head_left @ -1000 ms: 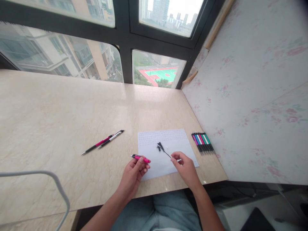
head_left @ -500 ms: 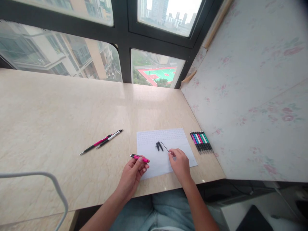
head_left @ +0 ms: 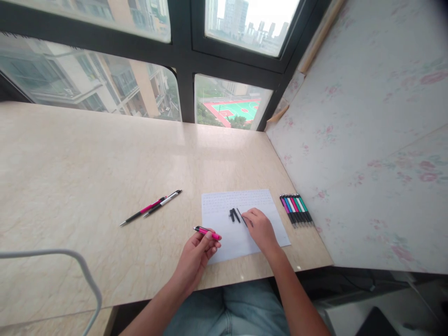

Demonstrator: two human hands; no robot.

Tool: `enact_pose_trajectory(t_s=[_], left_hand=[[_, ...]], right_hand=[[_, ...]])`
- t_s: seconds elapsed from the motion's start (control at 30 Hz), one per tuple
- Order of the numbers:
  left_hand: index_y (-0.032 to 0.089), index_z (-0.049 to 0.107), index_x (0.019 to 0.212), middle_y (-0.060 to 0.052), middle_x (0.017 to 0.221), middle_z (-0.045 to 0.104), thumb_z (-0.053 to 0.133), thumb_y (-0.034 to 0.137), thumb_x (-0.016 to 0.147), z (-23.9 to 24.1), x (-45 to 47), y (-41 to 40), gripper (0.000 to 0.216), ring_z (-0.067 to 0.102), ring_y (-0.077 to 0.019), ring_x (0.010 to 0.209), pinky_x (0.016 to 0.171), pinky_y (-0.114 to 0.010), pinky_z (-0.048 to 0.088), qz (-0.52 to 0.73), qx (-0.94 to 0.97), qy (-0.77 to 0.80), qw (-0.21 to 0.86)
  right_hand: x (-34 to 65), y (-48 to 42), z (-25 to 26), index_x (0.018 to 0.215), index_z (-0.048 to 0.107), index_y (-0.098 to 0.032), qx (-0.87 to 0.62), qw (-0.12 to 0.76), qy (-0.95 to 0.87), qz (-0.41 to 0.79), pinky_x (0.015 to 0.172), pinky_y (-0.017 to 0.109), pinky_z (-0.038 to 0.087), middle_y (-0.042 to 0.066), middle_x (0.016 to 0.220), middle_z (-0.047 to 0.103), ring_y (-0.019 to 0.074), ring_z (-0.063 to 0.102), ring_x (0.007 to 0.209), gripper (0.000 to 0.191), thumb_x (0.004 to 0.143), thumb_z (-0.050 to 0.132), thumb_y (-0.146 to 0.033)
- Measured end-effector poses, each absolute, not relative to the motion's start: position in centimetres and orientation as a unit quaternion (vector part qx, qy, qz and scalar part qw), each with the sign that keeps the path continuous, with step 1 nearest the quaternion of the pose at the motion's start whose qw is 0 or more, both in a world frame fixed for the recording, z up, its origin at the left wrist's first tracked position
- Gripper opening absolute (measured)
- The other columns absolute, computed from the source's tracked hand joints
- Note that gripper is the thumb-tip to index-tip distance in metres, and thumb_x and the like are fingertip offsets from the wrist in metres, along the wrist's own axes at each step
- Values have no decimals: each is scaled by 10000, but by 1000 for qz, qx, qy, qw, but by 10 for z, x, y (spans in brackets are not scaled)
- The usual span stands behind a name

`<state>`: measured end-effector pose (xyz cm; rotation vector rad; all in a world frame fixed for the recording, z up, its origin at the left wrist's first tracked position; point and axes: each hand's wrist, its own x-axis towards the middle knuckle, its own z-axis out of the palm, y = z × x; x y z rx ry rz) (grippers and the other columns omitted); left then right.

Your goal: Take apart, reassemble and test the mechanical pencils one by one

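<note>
My left hand (head_left: 201,247) is closed around a pink pen barrel (head_left: 207,233) with a black and silver end, held just over the left edge of a written sheet of paper (head_left: 217,200). My right hand (head_left: 259,228) pinches a thin dark pen refill (head_left: 239,212) low over the sheet, or touching it; I cannot tell which. Just left of the refill, small black pen parts (head_left: 234,215) lie on the paper, two of them slim tubes.
At the right, by the papered wall (head_left: 367,140), several coloured pens (head_left: 296,210) lie in a row. A pink pen (head_left: 143,211) and a white pen (head_left: 164,203) rest on the left of the marble top. A grey cable (head_left: 82,266) curves across the lower left.
My right hand has moved its grip up along the refill, closer to the black parts. The left hand keeps the pink barrel in much the same place. The whole view has shifted slightly.
</note>
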<state>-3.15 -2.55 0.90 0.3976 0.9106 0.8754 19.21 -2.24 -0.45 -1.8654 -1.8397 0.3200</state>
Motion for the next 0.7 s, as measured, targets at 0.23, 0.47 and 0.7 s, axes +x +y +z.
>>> enact_pose_trajectory(t_s=[0.23, 0.47, 0.7], left_hand=[[134, 671, 861, -60, 804, 708, 816, 360, 694, 9, -32, -25, 316, 646, -112, 687, 631, -192, 502, 405, 177, 424, 791], [136, 671, 874, -61, 810, 707, 809, 331, 711, 9, -31, -26, 289, 643, -108, 690, 626, -179, 506, 402, 160, 410, 803], [127, 683, 857, -31, 758, 666, 789, 308, 744, 7, -31, -29, 238, 616, -90, 679, 638, -168, 499, 396, 153, 379, 822]], right_hand=[[191, -30, -2, 919, 725, -197, -689, 311, -641, 137, 812, 358, 503, 82, 894, 704, 206, 640, 858, 237, 922, 489, -184], [156, -60, 24, 889, 736, -203, -630, 435, -541, 349, 650, 281, 525, 76, 913, 712, 205, 653, 842, 193, 880, 585, -323], [127, -62, 25, 866, 765, -223, -564, 470, -536, 416, 681, 283, 511, 51, 860, 701, 186, 638, 822, 139, 850, 644, -289]])
